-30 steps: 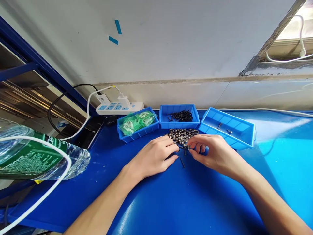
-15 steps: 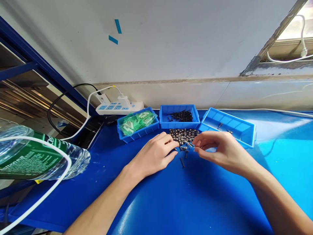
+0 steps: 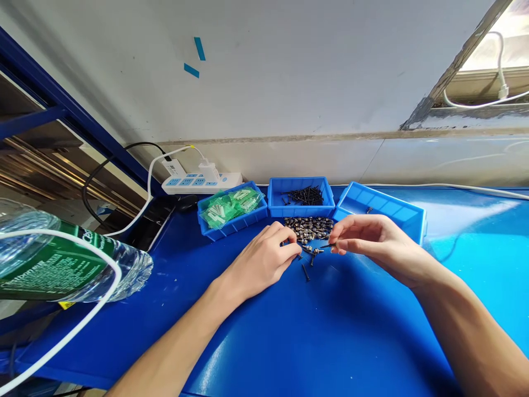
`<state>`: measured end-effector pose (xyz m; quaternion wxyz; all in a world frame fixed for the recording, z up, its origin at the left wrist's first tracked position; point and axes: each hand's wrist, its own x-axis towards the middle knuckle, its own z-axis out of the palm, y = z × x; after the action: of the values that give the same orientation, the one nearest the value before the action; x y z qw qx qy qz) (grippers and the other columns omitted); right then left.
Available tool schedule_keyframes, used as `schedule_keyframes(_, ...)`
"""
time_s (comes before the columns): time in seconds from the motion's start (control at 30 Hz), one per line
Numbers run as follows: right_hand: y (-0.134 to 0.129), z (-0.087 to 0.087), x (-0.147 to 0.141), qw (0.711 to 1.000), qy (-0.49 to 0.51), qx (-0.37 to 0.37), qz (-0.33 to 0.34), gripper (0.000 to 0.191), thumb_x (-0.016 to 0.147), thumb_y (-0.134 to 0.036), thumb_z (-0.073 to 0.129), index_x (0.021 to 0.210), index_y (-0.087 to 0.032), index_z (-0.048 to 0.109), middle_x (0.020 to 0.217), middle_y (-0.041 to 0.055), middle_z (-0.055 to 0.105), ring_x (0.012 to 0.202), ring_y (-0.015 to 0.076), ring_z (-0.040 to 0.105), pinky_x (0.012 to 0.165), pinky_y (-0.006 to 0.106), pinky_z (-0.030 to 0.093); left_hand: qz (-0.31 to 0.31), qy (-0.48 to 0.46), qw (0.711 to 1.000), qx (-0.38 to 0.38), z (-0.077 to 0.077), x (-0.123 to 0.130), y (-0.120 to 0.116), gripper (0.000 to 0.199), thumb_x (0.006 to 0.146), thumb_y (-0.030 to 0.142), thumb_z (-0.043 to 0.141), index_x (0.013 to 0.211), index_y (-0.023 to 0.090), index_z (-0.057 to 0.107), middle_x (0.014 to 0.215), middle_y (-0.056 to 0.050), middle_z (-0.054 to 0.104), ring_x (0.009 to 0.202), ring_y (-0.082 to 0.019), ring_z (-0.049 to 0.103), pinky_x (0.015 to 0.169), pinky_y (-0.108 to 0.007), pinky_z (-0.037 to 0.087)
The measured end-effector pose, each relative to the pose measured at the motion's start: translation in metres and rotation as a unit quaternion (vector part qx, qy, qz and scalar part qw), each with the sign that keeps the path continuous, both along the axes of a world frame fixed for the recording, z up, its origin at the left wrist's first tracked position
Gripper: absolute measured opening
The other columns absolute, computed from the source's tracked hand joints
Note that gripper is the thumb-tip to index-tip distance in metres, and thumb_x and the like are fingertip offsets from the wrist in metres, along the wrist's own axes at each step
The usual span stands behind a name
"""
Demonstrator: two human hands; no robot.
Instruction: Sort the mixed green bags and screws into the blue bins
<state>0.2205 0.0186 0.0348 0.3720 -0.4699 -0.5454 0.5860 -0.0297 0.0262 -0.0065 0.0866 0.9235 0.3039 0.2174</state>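
Observation:
My right hand (image 3: 363, 237) pinches a dark screw (image 3: 329, 245) between thumb and fingertips, its tip pointing left. To its left, my left hand (image 3: 268, 253) rests low over the table with fingers curled and the thumb drawn in. Whatever the left fingertips hold is hidden. Between and behind the hands lies a pile of small metal fasteners (image 3: 308, 227), brassy and dark. A few loose pieces are scattered at its near edge, and one dark screw (image 3: 306, 273) lies apart on the blue table (image 3: 264, 342).
Three blue bins stand behind: the left bin (image 3: 233, 225) has green bags, the middle bin (image 3: 285, 211) black screws, the right bin (image 3: 397, 205) at least one screw. A power strip (image 3: 229, 180) lies behind. A water bottle (image 3: 74, 264) and a white cable (image 3: 119, 273) are at left.
My right hand has lifted slightly off the pile and now shows a dark screw in its fingertips. The left fingers have curled in closer to the thumb.

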Motion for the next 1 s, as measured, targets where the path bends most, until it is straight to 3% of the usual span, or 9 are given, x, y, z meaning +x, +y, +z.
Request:
schedule_keyframes(0.13,0.001,-0.006,-0.012,0.992,0.060,0.071,-0.089,0.026,0.070,-0.040,0.091,0.089,-0.025,0.082,0.102,0.0068,0.083,0.099,0.0272,0.077,0.093,0.042,0.060,-0.018,0.014,1.000,-0.003,0.002,0.002,-0.002,0.011,0.102,0.019,0.061,0.095,0.017,0.071,0.106,-0.007,0.069,0.099,-0.022,0.060,0.087,-0.035,0.055)
schedule_keyframes(0.27,0.004,-0.014,-0.020,0.980,0.078,0.135,-0.125,0.038,0.076,-0.035,0.087,0.113,-0.034,0.080,0.145,0.0004,0.069,0.140,0.0292,0.060,0.115,0.045,0.050,-0.020,0.002,1.000,0.004,0.004,0.005,-0.002,0.011,0.103,0.018,0.060,0.096,0.016,0.068,0.104,-0.008,0.070,0.099,-0.023,0.061,0.087,-0.036,0.056)
schedule_keyframes(0.33,0.005,-0.016,-0.019,0.979,0.043,0.146,-0.137,0.035,0.077,-0.036,0.086,0.112,-0.032,0.079,0.137,0.0022,0.074,0.134,0.0291,0.065,0.112,0.045,0.053,-0.023,-0.026,0.999,0.008,0.004,0.006,-0.002,0.012,0.104,0.018,0.058,0.098,0.016,0.068,0.102,-0.008,0.072,0.098,-0.022,0.063,0.087,-0.036,0.057)
schedule_keyframes(0.4,0.004,-0.015,-0.017,0.979,-0.007,0.144,-0.141,0.030,0.077,-0.042,0.085,0.103,-0.026,0.080,0.113,0.0058,0.083,0.111,0.0295,0.076,0.099,0.044,0.061,-0.021,-0.066,0.998,0.006,0.003,0.007,-0.002,0.015,0.105,0.018,0.055,0.100,0.016,0.068,0.096,-0.008,0.073,0.092,-0.021,0.064,0.084,-0.035,0.058)
schedule_keyframes(0.47,0.001,-0.012,-0.015,0.982,-0.062,0.138,-0.112,0.030,0.077,-0.048,0.082,0.094,-0.023,0.080,0.090,0.0066,0.083,0.086,0.0272,0.079,0.080,0.039,0.065,-0.010,-0.116,0.993,0.001,0.002,0.007,-0.002,0.015,0.105,0.018,0.056,0.101,0.016,0.069,0.091,-0.006,0.075,0.086,-0.019,0.066,0.080,-0.033,0.059)
schedule_keyframes(0.53,-0.003,-0.007,-0.015,0.982,-0.122,0.136,-0.046,0.027,0.079,-0.046,0.080,0.091,-0.022,0.079,0.086,0.0065,0.081,0.077,0.0247,0.077,0.071,0.035,0.064,0.017,-0.173,0.985,-0.011,0.002,0.007,-0.003,0.010,0.103,0.019,0.062,0.100,0.017,0.071,0.090,-0.005,0.077,0.083,-0.018,0.070,0.079,-0.031,0.060)
schedule_keyframes(0.67,-0.009,-0.004,-0.019,0.979,-0.152,0.125,0.051,0.017,0.083,-0.037,0.077,0.095,-0.024,0.079,0.093,0.0033,0.082,0.085,0.0236,0.077,0.079,0.033,0.063,0.076,-0.253,0.963,-0.053,0.003,0.006,-0.004,0.007,0.095,0.016,0.072,0.101,0.018,0.074,0.093,-0.003,0.080,0.081,-0.015,0.075,0.080,-0.027,0.063)
schedule_keyframes(0.8,-0.009,-0.011,-0.024,0.990,-0.099,0.087,0.041,0.022,0.082,-0.037,0.079,0.100,-0.025,0.077,0.097,0.0032,0.083,0.090,0.0248,0.079,0.084,0.035,0.064,0.097,-0.268,0.955,-0.087,0.006,0.008,-0.004,0.009,0.094,0.018,0.073,0.102,0.020,0.073,0.094,-0.001,0.081,0.080,-0.015,0.078,0.080,-0.026,0.065)
schedule_keyframes(1.0,-0.005,-0.014,-0.027,0.998,-0.028,0.042,0.041,0.035,0.073,-0.049,0.087,0.091,-0.019,0.081,0.082,0.0054,0.081,0.080,0.0246,0.078,0.073,0.033,0.062,0.084,-0.258,0.951,-0.148,0.007,0.011,-0.009,0.008,0.095,0.019,0.071,0.100,0.022,0.066,0.088,0.003,0.079,0.080,-0.015,0.079,0.079,-0.024,0.064)
